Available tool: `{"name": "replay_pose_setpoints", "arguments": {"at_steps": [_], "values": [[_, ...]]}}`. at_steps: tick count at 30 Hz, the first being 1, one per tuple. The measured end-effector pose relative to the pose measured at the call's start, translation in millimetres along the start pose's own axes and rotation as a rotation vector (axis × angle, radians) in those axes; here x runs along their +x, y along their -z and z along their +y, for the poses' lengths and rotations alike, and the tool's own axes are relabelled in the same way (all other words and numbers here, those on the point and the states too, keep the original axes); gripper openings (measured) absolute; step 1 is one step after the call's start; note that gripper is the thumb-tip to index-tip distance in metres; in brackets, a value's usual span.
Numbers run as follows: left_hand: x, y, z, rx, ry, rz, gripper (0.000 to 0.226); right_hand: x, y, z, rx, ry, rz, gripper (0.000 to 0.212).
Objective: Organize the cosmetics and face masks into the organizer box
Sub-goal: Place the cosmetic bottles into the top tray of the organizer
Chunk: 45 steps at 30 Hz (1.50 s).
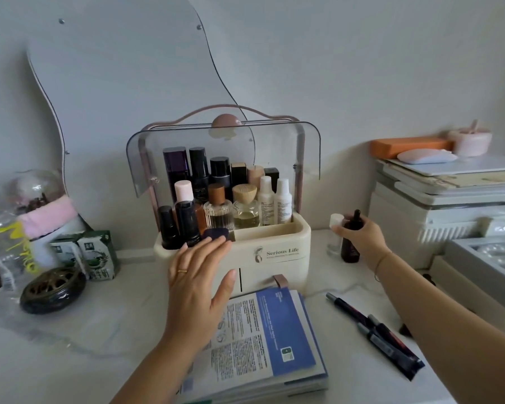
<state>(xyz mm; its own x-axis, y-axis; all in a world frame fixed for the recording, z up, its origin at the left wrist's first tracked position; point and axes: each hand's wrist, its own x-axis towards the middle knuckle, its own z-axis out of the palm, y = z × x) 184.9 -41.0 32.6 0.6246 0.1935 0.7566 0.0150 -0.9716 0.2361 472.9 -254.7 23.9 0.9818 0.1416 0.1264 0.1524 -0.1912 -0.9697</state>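
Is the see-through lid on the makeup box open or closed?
Open: the clear smoky plastic lid is swung up above the bottles.

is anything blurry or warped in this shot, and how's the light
Head view: light is dim, flat and bluish with soft shadows; wide-angle distortion bends the edges; the left hand and mask packet stack look slightly motion-smeared; the organizer box logo stays readable.

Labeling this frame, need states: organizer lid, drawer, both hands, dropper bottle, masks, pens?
organizer box: upright, top section full of bottles
clear lid: flipped up, open
drawer: shut
left hand: open, fingers spread, at the box front
right hand: gripping dark dropper bottle, upright on the table
face masks: stacked flat, outside the box
pens: lying loose on the table
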Motion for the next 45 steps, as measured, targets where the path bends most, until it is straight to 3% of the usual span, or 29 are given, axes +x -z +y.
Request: {"name": "replay_pose_setpoints", "arguments": {"at_steps": [19, 24, 27, 31, 34, 39, 45], "values": [[0.1, -1.3, 5.9, -0.025, 0.029, 0.022, 0.043, -5.0, -5.1, 1.4, 0.017, -0.037, 0.007, 0.052], [1.3, 2.8, 8.8, -0.031, 0.048, 0.016, 0.046, -48.3, 10.8, -35.2, 0.163, 0.111, 0.1, 0.031], [9.5, 8.2, 20.6, -0.111, 0.062, 0.015, 0.049, -90.2, 19.7, -75.2, 0.296, 0.275, 0.009, 0.028], [34.2, 13.7, 51.2, -0.424, 0.032, -0.165, 0.062, -136.7, 4.7, -127.5, 0.335, 0.474, -0.277, 0.035], [60.9, 11.2, 62.4, -0.64, 0.133, -0.247, 0.064, -143.5, -22.2, -145.7, 0.281, 0.522, -0.412, 0.036], [94.1, 9.5, 46.8, -0.659, 0.29, -0.194, 0.049, -125.8, -48.4, -155.9, 0.207, 0.47, -0.483, 0.032], [107.4, -1.4, 41.8, -0.606, 0.427, -0.159, 0.033, -111.3, -65.5, -156.8, 0.136, 0.511, -0.368, 0.027]]}}
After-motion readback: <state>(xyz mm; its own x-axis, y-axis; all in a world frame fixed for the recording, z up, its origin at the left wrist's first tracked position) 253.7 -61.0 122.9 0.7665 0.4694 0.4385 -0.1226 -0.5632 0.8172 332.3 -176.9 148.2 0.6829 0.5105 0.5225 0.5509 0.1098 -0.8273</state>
